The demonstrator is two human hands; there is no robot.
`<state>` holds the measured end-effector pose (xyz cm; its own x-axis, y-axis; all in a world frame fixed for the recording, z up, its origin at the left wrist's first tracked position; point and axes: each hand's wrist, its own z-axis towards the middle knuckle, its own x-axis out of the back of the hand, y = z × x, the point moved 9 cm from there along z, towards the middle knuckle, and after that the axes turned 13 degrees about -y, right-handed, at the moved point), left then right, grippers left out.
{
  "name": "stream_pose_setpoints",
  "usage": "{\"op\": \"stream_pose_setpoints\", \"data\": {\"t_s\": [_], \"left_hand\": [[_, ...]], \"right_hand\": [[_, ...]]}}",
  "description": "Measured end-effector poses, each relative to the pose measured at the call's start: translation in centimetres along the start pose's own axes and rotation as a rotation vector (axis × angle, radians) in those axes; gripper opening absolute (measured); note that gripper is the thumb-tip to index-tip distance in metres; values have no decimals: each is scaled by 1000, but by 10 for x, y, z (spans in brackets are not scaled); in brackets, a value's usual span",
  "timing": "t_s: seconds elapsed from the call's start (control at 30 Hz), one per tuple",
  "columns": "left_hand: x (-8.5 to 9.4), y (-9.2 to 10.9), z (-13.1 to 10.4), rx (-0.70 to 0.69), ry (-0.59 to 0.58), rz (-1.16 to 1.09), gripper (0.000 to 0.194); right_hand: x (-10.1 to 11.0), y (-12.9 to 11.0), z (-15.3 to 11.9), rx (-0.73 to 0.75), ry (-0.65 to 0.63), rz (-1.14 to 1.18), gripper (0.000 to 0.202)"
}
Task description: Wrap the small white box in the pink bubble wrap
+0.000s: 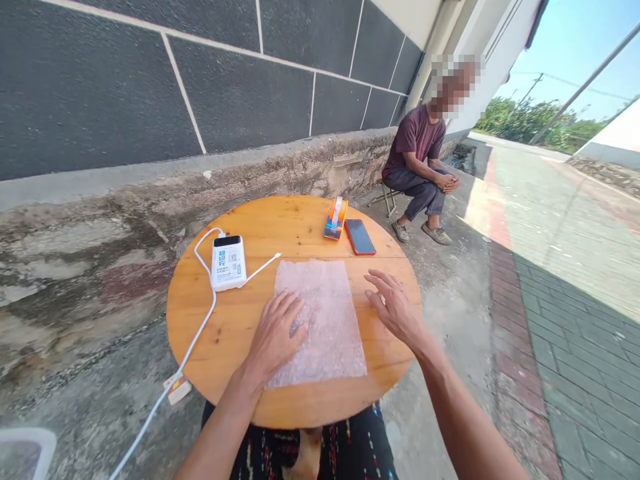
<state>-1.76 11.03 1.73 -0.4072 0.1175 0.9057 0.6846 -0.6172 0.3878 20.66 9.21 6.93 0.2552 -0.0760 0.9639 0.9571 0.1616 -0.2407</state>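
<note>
A sheet of bubble wrap (330, 320) lies flat on the round wooden table (210, 347). My left hand (277, 330) rests on its left edge, fingers stretched out and holding nothing. To the right of the sheet, my right hand (395, 303) hovers over or just touches the tabletop, its fingers apart and nothing in them. Beyond the sheet stand an orange and blue tape dispenser (335, 219) and, beside it, a phone (361, 237) in a red case, lying flat.
On the table's left lies a white power bank (229, 263) with a white cable (200, 330) running off the near left side. A person (417, 150) sits on a folding stool beyond the table. A dark tiled wall (250, 87) runs along the left; a small box (177, 389) lies on the ground.
</note>
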Motion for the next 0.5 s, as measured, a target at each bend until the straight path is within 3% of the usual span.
{"op": "stream_pose_setpoints", "data": {"t_s": [0.1, 0.2, 0.33, 0.5], "left_hand": [[5, 4, -3, -68, 53, -18, 32], [2, 9, -4, -117, 25, -15, 27], [-4, 10, -2, -104, -58, 3, 30], [4, 20, -3, -102, -106, 20, 39]], "right_hand": [[3, 34, -32, -104, -55, -19, 45], [-8, 52, -47, -156, -92, -36, 54], [-19, 58, -49, -163, -74, -16, 50], [-6, 45, -51, -199, 87, -25, 44]]}}
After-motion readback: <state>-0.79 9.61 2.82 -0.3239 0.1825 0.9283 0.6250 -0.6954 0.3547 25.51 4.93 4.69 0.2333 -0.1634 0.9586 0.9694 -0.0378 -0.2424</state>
